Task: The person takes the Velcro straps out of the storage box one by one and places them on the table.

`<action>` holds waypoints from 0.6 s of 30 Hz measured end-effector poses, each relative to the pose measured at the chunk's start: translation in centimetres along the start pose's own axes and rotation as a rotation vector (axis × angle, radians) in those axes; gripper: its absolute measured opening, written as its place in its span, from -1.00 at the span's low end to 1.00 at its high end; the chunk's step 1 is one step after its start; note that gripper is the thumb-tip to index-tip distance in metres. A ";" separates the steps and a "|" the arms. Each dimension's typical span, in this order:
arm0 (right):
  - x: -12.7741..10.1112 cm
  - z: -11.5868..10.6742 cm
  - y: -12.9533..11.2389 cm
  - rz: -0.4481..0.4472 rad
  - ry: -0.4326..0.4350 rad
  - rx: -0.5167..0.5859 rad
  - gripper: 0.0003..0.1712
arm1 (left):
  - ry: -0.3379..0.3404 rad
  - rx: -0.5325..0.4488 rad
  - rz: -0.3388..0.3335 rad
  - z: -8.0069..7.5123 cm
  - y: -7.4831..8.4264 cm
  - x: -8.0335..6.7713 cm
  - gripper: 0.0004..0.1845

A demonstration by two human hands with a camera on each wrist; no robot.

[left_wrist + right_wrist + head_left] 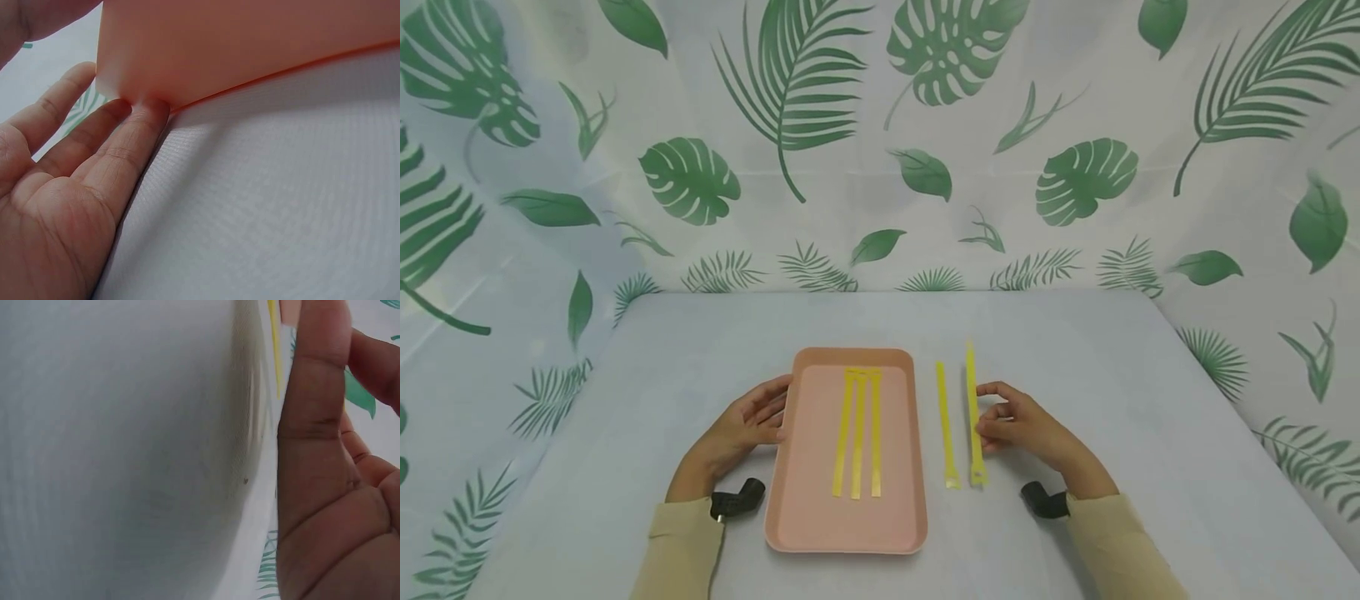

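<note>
A pink tray (790, 492) lies on the white table with three yellow strips (857, 433) side by side in it. My left hand (772, 414) rests against the tray's left wall; in the left wrist view its straight fingers (134, 134) touch the tray (250, 44). Two more yellow strips lie on the cloth to the tray's right, an inner one (946, 425) and an outer one (973, 392). My right hand (987, 421) is at the outer strip's middle, curled fingertips pinching its edge. The right wrist view shows the thumb (312, 394) and a sliver of strip (273, 344).
The table (1150, 400) is covered with a pale cloth, and leaf-print curtains close it in at the back and on both sides. Black wrist cameras sit on my left (737, 500) and right (1045, 500) sleeves.
</note>
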State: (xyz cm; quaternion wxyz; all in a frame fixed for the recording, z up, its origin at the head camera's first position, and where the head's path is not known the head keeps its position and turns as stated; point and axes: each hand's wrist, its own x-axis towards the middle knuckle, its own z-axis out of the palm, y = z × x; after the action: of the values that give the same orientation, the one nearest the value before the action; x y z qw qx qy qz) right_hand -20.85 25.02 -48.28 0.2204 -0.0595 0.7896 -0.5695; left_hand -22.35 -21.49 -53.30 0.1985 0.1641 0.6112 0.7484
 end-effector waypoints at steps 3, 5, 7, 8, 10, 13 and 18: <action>0.0 0.0 0.0 0.060 0.010 -0.022 -0.33 | 0.001 0.004 0.002 0.0 0.0 0.0 0.00; 0.0 0.0 -0.1 0.083 0.012 -0.030 -0.34 | 0.003 0.005 0.002 0.0 -0.1 0.0 0.00; -0.1 0.0 -0.1 0.100 0.016 -0.035 -0.36 | 0.003 0.007 0.002 0.0 -0.1 0.0 0.00; -0.1 0.0 -0.2 0.106 0.019 -0.036 -0.36 | 0.003 0.008 0.002 0.0 0.0 0.0 0.00; -0.1 0.1 -0.2 0.113 0.022 -0.041 -0.36 | 0.004 0.008 -0.001 0.1 0.0 0.0 0.01; -0.1 0.2 -0.3 0.128 0.032 -0.041 -0.35 | 0.007 0.009 -0.007 0.1 0.1 0.0 0.01; -0.1 0.3 -0.4 0.142 0.052 -0.065 -0.33 | 0.013 0.013 -0.017 0.1 0.1 -0.1 0.01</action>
State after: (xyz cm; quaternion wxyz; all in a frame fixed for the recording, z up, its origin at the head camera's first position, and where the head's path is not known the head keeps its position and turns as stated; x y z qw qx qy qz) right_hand -20.65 24.65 -47.99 0.2377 0.0041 0.8154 -0.5277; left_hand -22.29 -21.48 -53.15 0.1996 0.1555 0.6187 0.7438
